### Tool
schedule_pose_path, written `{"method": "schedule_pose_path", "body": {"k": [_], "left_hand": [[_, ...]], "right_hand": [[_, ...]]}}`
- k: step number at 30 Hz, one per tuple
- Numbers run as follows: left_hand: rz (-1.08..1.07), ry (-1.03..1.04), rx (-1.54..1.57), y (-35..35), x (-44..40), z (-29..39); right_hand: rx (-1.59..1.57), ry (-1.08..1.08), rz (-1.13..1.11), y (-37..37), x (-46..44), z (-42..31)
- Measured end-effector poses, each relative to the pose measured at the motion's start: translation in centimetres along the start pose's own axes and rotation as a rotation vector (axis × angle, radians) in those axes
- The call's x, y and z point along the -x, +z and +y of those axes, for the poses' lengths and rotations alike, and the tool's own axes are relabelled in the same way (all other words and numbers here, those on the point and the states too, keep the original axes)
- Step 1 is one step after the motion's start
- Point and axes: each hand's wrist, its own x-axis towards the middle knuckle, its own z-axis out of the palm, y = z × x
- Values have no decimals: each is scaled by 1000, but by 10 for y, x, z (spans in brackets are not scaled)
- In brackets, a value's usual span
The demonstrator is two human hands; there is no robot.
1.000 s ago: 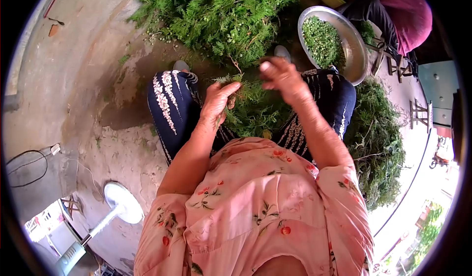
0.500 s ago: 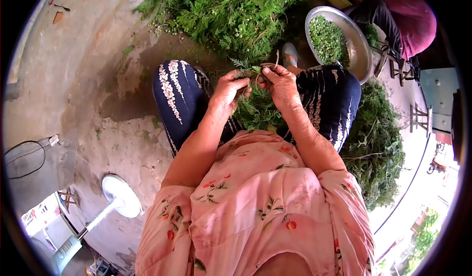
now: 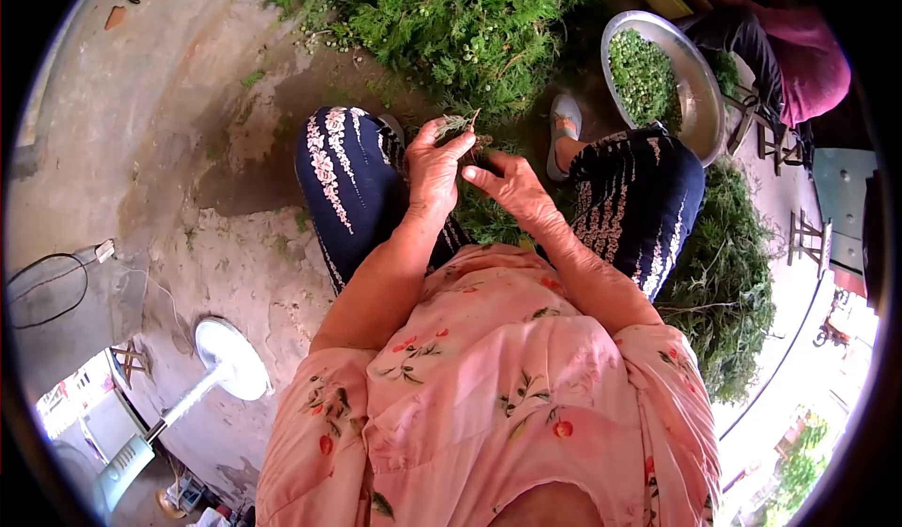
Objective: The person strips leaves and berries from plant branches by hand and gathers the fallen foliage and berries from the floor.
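My left hand [image 3: 433,175] is closed, thumb against fingers, on a small evergreen sprig [image 3: 455,125] with a thin brown stem sticking up. My right hand [image 3: 520,192] is just beside it, thumb and forefinger apart; its other fingers are partly hidden. I cannot make out anything held in it. Below both hands, loose green sprigs [image 3: 484,219] lie between my knees. Beyond them on the ground spreads a large heap of leafy evergreen branches [image 3: 451,34].
A metal basin [image 3: 700,137] holding small green pieces stands at the upper right, near a person in pink [image 3: 808,62]. More cut branches [image 3: 719,283] lie beside my right knee. A white standing fan [image 3: 230,358] is at the lower left, and wooden stools [image 3: 808,240] are at the right.
My right hand has come away from the sprig and lowered slightly, its thumb and forefinger now apart. The left hand keeps the sprig. The whole view has shifted a little.
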Motion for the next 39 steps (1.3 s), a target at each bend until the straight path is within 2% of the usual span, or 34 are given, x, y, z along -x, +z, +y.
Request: {"method": "schedule_pose_path", "body": {"k": [2, 4, 5, 7, 10, 12, 14, 15, 16, 18, 19, 20, 22, 24, 25, 26, 28, 30, 31, 32, 34, 36, 38, 39], "left_hand": [[16, -9, -16, 0, 0, -2], [3, -23, -37, -1, 0, -1], [5, -23, -37, -3, 0, -1], [-56, -135, -192, -7, -1, -2], [-157, -136, -332, -9, -2, -5], [-148, -139, -406, -8, -1, -9], [-134, -55, -427, -17, -3, -19], [-136, -59, -429, -19, -4, -21], [10, -66, -400, -20, -4, -23], [302, -79, -338, -22, -6, -24], [372, -57, -367, -32, -16, -24], [364, 10, -197, -38, -23, -24], [329, 38, -350, -23, -15, -7], [133, 20, -288, -26, -12, -17], [120, -92, -326, -26, -9, -21], [91, -144, -323, -26, -6, -26], [-92, -217, -282, -29, -3, -32], [-179, -192, -338, -22, -4, -33], [-265, -165, -395, -21, -6, -33], [-265, -166, -396, -22, -6, -34], [-190, -185, -462, -29, -8, -32], [-135, -182, -486, -34, -8, -25], [40, -325, -380, -38, -10, -17], [39, -292, -343, -42, -11, -19]], "right_hand": [[-19, 17, 50, 6, -1, 4], [-315, 72, 68, 8, -2, 6], [-345, 69, 58, 6, 1, -3], [-304, 78, 14, 2, 2, -1], [-290, 133, -9, 4, 7, -3], [-320, 183, 7, 6, 9, 1], [-211, 65, -100, 9, 7, 11], [-312, 189, -57, 9, 12, 1], [-317, 193, -55, 5, 10, 10], [-2, -576, -299, -10, 6, 29], [-145, -354, -439, -13, 11, 30], [-147, -350, -438, -15, 19, 24], [-263, 35, -272, -21, 30, 12], [-332, 117, -40, -42, 29, 13], [-422, 115, 86, -56, 25, 22], [-505, 103, 195, -75, 24, 18], [-1012, -84, 272, -120, 14, 39], [-1291, -395, 208, -171, 5, 48], [-1391, -405, 312, -191, 7, 45], [-1489, -415, 418, -209, 10, 41], [-1573, -463, 452, -233, 17, 43], [-1609, -548, 428, -243, 22, 44], [-1606, -480, 275, -260, 30, 53], [-1618, -483, 406, -262, 29, 56]]}}
